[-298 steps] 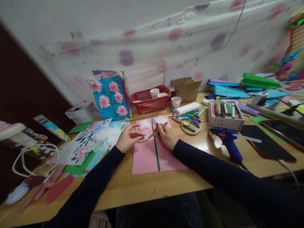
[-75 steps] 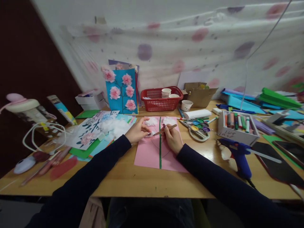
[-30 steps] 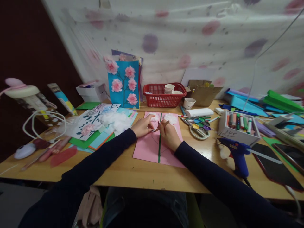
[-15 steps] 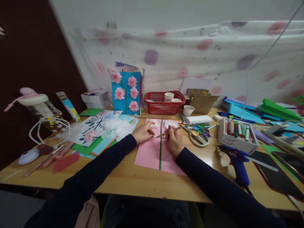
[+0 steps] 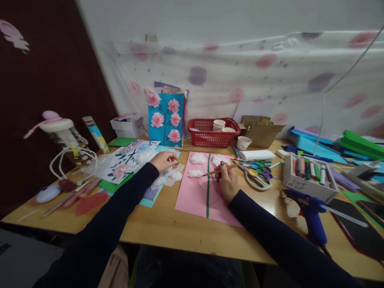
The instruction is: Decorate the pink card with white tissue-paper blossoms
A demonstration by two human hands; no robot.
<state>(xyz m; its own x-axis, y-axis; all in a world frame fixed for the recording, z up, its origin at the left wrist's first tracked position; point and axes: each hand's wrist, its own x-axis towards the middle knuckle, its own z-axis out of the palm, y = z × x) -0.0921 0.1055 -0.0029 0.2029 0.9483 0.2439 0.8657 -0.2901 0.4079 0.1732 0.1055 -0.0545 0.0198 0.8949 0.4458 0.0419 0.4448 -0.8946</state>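
A pink sheet of paper [image 5: 192,200] lies before me, with a green stripe [image 5: 208,196] down its middle and a thin curved drawn line. White cotton tufts [image 5: 198,159] sit on its upper part, and another small tuft [image 5: 195,173] lies left of the stripe. My right hand [image 5: 228,184] is closed around a brown pencil [image 5: 214,172], its tip pointing left beside that small tuft. My left hand [image 5: 163,161] hovers off the sheet's left side, fingers curved and slightly apart, over loose white pieces [image 5: 173,175]. Cotton under that hand is partly hidden.
A blue card with pink flowers [image 5: 166,128] stands at the back beside a red basket [image 5: 213,138]. To the right are scissors [image 5: 261,182], a marker box [image 5: 309,182] and a blue glue gun [image 5: 313,224]. A floral print [image 5: 115,166] lies left.
My left hand has moved left from the pink sheet to the white pieces. The small tuft left of the stripe now shows. My right hand still holds the pencil; the view shifted slightly.
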